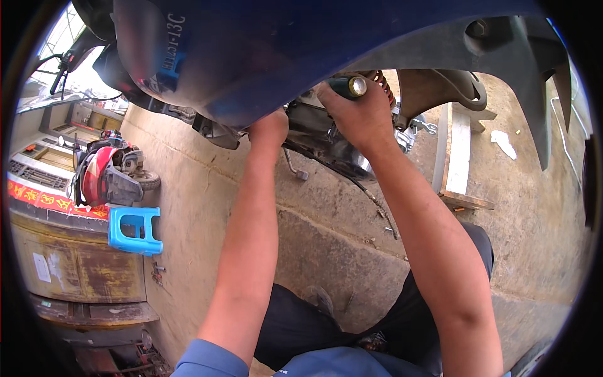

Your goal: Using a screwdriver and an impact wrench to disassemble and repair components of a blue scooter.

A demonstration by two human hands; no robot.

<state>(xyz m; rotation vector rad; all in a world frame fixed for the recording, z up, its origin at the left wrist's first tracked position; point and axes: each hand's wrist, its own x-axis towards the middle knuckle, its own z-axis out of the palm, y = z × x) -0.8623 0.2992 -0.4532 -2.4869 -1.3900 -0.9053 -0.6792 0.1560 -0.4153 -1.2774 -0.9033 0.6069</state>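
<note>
Under the blue body panel of a motorbike, my right hand grips a dark green cylinder with a shiny end, apparently a flashlight, beside a red coil spring. My left hand reaches under the panel's lower edge with bent fingers, and what it holds there is hidden. Between and below my hands are the metal engine parts, a foot pedal and a black hose hanging toward the floor.
A wooden bench stands at right beside a white rag. At left are a red scooter, a blue plastic stool and a worn wooden cabinet. Scattered tools lie on the concrete floor. My bent legs show below.
</note>
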